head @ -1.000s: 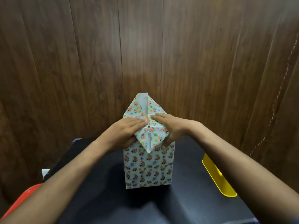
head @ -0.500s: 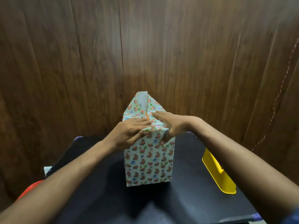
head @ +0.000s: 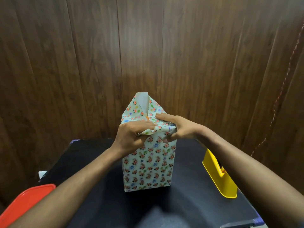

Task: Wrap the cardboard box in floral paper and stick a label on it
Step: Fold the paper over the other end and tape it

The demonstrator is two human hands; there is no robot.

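Dark wood panelling [head: 82, 63] backs a black table [head: 98, 203], and the box [head: 148, 168], wrapped in floral paper, stands upright near the middle of it. At the top, the far paper flap [head: 141, 107] stands up, its white inside showing. The left hand [head: 131, 135] pinches a folded corner of paper at the near top edge, fingers curled round it. The right hand [head: 177, 127] grips the top right corner, fingers over the top and thumb on the front face. A yellow tape dispenser [head: 218, 175] sits to the right, well apart from the box; a red lid [head: 24, 206] lies at the near left.
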